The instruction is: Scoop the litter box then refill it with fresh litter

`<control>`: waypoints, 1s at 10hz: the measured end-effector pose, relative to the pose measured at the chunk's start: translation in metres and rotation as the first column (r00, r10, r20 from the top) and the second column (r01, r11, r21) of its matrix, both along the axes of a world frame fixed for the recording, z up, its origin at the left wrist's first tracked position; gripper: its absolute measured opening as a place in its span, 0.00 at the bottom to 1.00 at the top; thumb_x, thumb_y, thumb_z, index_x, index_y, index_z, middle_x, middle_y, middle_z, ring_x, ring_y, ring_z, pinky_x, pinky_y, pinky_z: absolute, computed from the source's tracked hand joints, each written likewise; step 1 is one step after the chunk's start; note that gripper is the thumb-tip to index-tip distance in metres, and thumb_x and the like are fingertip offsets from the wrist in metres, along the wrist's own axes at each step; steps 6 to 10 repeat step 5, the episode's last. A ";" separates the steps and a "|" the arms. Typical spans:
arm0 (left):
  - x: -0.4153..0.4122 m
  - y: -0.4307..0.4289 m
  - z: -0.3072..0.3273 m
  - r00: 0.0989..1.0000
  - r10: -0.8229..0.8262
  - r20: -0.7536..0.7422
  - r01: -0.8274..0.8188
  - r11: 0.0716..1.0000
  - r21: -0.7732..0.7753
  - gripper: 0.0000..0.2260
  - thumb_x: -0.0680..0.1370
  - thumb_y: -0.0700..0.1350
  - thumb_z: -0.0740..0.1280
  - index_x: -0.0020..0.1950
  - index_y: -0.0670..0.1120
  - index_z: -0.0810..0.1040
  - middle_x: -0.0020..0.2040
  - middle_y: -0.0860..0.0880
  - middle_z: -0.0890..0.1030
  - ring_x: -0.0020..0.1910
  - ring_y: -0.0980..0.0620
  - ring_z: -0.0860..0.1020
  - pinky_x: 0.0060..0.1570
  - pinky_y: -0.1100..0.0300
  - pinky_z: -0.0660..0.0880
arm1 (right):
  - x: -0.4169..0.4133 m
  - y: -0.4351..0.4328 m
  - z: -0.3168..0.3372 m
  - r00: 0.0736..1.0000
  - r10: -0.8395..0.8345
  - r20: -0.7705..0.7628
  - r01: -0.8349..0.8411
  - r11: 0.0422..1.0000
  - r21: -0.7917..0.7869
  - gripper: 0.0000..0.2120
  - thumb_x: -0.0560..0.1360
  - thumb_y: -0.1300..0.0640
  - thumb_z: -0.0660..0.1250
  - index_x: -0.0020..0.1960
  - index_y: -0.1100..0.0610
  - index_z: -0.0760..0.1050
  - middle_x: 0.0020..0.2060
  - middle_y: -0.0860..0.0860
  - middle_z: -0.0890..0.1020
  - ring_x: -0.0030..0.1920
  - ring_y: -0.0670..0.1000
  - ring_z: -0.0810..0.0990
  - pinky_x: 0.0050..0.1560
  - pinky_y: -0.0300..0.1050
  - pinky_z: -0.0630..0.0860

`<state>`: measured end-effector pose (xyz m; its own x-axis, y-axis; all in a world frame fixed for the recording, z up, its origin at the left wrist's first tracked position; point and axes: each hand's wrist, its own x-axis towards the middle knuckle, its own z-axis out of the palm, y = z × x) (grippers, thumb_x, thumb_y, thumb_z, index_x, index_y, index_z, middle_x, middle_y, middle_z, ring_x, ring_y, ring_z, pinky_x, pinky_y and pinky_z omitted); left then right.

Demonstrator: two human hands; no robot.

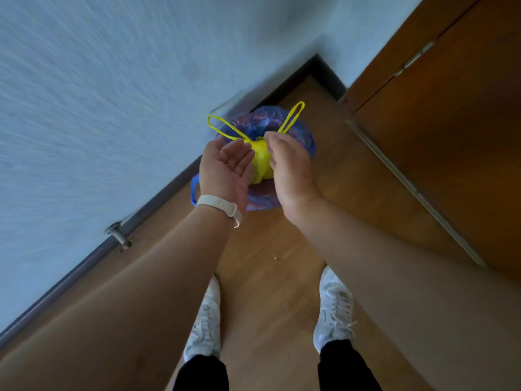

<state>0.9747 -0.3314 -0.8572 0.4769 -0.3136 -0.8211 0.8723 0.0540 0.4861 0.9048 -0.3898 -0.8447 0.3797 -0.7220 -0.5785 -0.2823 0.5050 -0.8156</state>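
Yellow plastic fills the head view's middle: a small yellow bag (260, 165), gathered at the neck, hangs right above the blue bag (265, 119) that sits on the wooden floor (282, 235). Two yellow loops (225, 128) splay out over the blue bag's far side. The right hand (290, 170) curls round the yellow bag's neck and seems to pinch it where the loops start. The left hand (225, 167) lies palm-up with relaxed fingers, its tips just beside the neck. This looks like tying off the scooped waste. To do it well, pull both loops evenly, snug the knot low, and keep the bundle over the blue bag. No litter box shows. No writing can be read anywhere.
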 end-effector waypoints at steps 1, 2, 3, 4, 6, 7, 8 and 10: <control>0.006 -0.007 -0.018 0.976 -0.214 0.029 0.211 0.974 0.079 0.19 0.80 0.53 0.61 0.62 0.41 0.77 0.52 0.42 0.79 0.50 0.47 0.78 0.52 0.56 0.74 | -0.004 -0.014 -0.019 0.985 0.104 -0.141 -0.118 0.989 -0.092 0.13 0.81 0.56 0.59 0.46 0.62 0.77 0.34 0.47 0.75 0.36 0.43 0.74 0.43 0.39 0.73; 0.010 -0.015 -0.024 0.920 -0.388 0.059 0.383 0.920 0.080 0.21 0.82 0.52 0.59 0.69 0.40 0.72 0.62 0.39 0.79 0.62 0.39 0.75 0.61 0.55 0.73 | -0.009 -0.023 -0.028 0.959 0.190 -0.211 -0.217 0.969 -0.116 0.16 0.80 0.49 0.58 0.55 0.59 0.78 0.45 0.50 0.79 0.50 0.51 0.77 0.58 0.51 0.73; 0.018 -0.018 -0.023 0.878 -0.477 0.035 0.472 0.875 0.106 0.24 0.81 0.57 0.59 0.70 0.42 0.71 0.64 0.42 0.78 0.63 0.47 0.77 0.62 0.57 0.73 | -0.016 -0.028 -0.020 0.943 0.230 -0.240 -0.262 0.958 -0.114 0.12 0.81 0.50 0.57 0.44 0.54 0.75 0.39 0.49 0.76 0.45 0.51 0.74 0.53 0.51 0.71; 0.022 -0.018 -0.009 0.916 -0.399 0.031 0.396 0.914 0.090 0.12 0.80 0.57 0.61 0.53 0.49 0.73 0.38 0.52 0.74 0.32 0.55 0.72 0.29 0.64 0.69 | -0.021 -0.037 -0.007 0.960 0.180 -0.213 -0.196 0.979 -0.058 0.16 0.82 0.53 0.57 0.38 0.54 0.75 0.35 0.48 0.75 0.42 0.50 0.75 0.52 0.50 0.72; 0.021 -0.011 0.013 0.938 -0.346 0.015 0.343 0.935 0.094 0.14 0.80 0.56 0.59 0.53 0.47 0.76 0.48 0.49 0.78 0.46 0.49 0.76 0.44 0.56 0.70 | -0.024 -0.043 0.018 0.992 0.023 -0.128 -0.003 0.988 0.155 0.12 0.80 0.51 0.59 0.46 0.56 0.77 0.48 0.54 0.82 0.53 0.55 0.80 0.57 0.51 0.75; 0.021 -0.011 0.013 0.938 -0.346 0.015 0.343 0.935 0.094 0.14 0.80 0.56 0.59 0.53 0.47 0.76 0.48 0.49 0.78 0.46 0.49 0.76 0.44 0.56 0.70 | -0.024 -0.043 0.018 0.992 0.023 -0.128 -0.003 0.988 0.155 0.12 0.80 0.51 0.59 0.46 0.56 0.77 0.48 0.54 0.82 0.53 0.55 0.80 0.57 0.51 0.75; 0.021 -0.011 0.013 0.938 -0.346 0.015 0.343 0.935 0.094 0.14 0.80 0.56 0.59 0.53 0.47 0.76 0.48 0.49 0.78 0.46 0.49 0.76 0.44 0.56 0.70 | -0.024 -0.043 0.018 0.992 0.023 -0.128 -0.003 0.988 0.155 0.12 0.80 0.51 0.59 0.46 0.56 0.77 0.48 0.54 0.82 0.53 0.55 0.80 0.57 0.51 0.75; 0.021 -0.011 0.013 0.938 -0.346 0.015 0.343 0.935 0.094 0.14 0.80 0.56 0.59 0.53 0.47 0.76 0.48 0.49 0.78 0.46 0.49 0.76 0.44 0.56 0.70 | -0.024 -0.043 0.018 0.992 0.023 -0.128 -0.003 0.988 0.155 0.12 0.80 0.51 0.59 0.46 0.56 0.77 0.48 0.54 0.82 0.53 0.55 0.80 0.57 0.51 0.75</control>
